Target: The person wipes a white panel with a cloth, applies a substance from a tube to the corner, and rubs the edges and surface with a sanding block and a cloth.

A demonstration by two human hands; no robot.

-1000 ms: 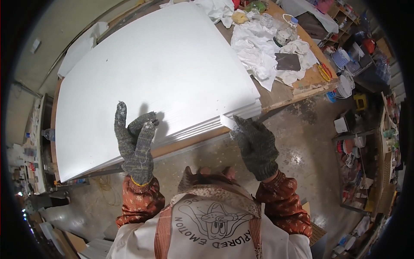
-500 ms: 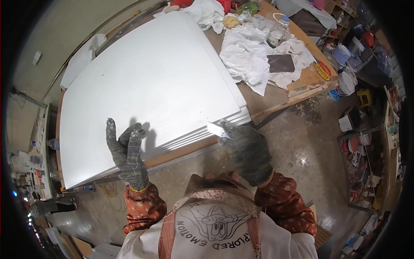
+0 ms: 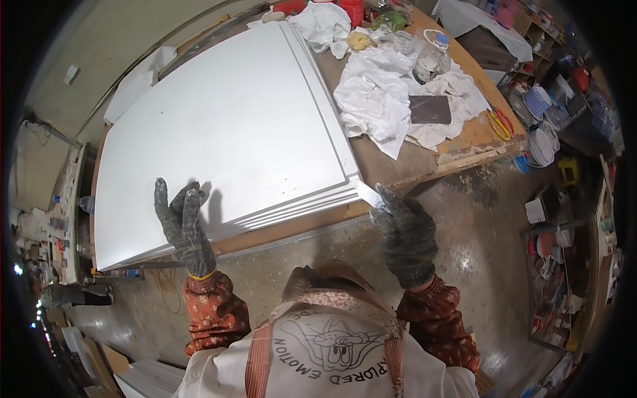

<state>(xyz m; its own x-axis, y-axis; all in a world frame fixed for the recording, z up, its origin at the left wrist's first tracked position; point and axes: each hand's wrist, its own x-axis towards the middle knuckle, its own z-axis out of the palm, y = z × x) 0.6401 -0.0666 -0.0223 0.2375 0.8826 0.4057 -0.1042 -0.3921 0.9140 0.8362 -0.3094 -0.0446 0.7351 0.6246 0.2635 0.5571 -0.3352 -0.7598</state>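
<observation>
A stack of white panels (image 3: 225,126) lies on the worktable, their layered edges showing along the near side. My left hand (image 3: 184,222), in a dark grey knitted glove, is at the near left part of the top panel with its fingers stretched apart and nothing in them. My right hand (image 3: 406,232), gloved alike, is just off the stack's near right corner. Between its thumb and fingers it pinches a small flat white piece (image 3: 371,194), whose far end is beside the panel corner. Whether the piece is paper or cloth I cannot tell.
Crumpled white cloths (image 3: 375,93), a dark rectangular pad (image 3: 430,109), a clear plastic bottle (image 3: 432,58) and red-and-yellow pliers (image 3: 501,124) lie on the worktable (image 3: 474,142) to the right. Cluttered shelves (image 3: 557,265) stand at the right. A person's legs (image 3: 83,296) show far left.
My right hand has moved right with the white piece, from the stack's near edge to past its corner. My left hand keeps nearly the same place on the panel. The view has shifted slightly.
</observation>
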